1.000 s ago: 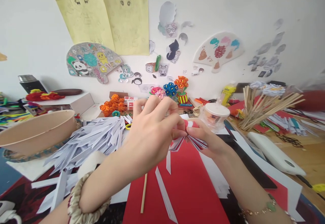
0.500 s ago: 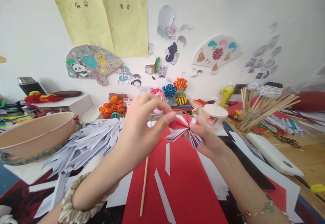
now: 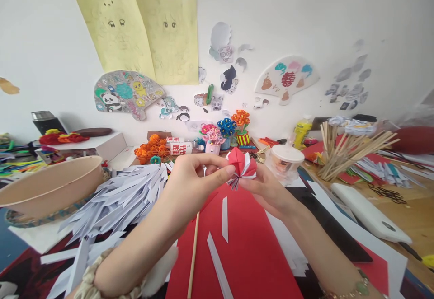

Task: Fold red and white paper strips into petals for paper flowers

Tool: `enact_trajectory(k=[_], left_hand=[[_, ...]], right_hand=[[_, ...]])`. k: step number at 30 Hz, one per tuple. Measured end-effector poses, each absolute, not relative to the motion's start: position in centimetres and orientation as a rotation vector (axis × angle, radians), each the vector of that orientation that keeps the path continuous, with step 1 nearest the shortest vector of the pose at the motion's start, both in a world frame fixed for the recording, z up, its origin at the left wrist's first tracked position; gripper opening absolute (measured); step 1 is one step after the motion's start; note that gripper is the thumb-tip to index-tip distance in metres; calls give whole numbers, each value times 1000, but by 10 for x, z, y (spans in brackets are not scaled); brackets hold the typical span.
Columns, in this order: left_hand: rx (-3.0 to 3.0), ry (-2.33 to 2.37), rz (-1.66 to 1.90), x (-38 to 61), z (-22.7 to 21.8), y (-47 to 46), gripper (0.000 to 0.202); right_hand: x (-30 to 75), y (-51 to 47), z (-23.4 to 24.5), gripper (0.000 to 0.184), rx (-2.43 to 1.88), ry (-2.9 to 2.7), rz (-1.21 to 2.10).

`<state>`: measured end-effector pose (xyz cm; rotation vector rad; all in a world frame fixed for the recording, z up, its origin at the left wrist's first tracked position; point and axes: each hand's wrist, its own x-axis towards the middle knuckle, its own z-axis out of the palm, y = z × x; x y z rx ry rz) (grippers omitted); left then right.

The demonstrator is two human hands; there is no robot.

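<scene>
Both hands meet above the red paper sheet (image 3: pixel 251 249) at the middle of the table. My left hand (image 3: pixel 196 179) is closed, its thumb and fingers pinching the left side of a small red and white folded paper flower (image 3: pixel 240 165). My right hand (image 3: pixel 267 188) grips the same flower from below and the right. The flower's red petals fan upward and its white strip ends hang beneath. Two loose white paper strips (image 3: pixel 224 213) and a thin wooden stick (image 3: pixel 193 254) lie on the red sheet under the hands.
A heap of white paper strips (image 3: pixel 118 197) lies at the left beside a tan bowl (image 3: pixel 50 184). A lidded clear cup (image 3: pixel 285 161), a bundle of wooden sticks (image 3: pixel 346 147) and a white oblong case (image 3: pixel 369 213) stand at the right. Paper flower pots (image 3: pixel 225 134) line the wall.
The hands have risen a little and drawn the folded strips together: the loose fan of a second ago is now a compact flower with petals up. The view tilted slightly down.
</scene>
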<state>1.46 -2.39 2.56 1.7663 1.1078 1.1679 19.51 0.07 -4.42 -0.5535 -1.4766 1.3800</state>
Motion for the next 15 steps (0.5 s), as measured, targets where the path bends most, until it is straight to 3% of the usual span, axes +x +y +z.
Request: enact_trajectory(k=[15], left_hand=[[1865,1041,1216,17,16,-18,18]], right_hand=[[191,-2,-44,26,-582,-1439,1353]])
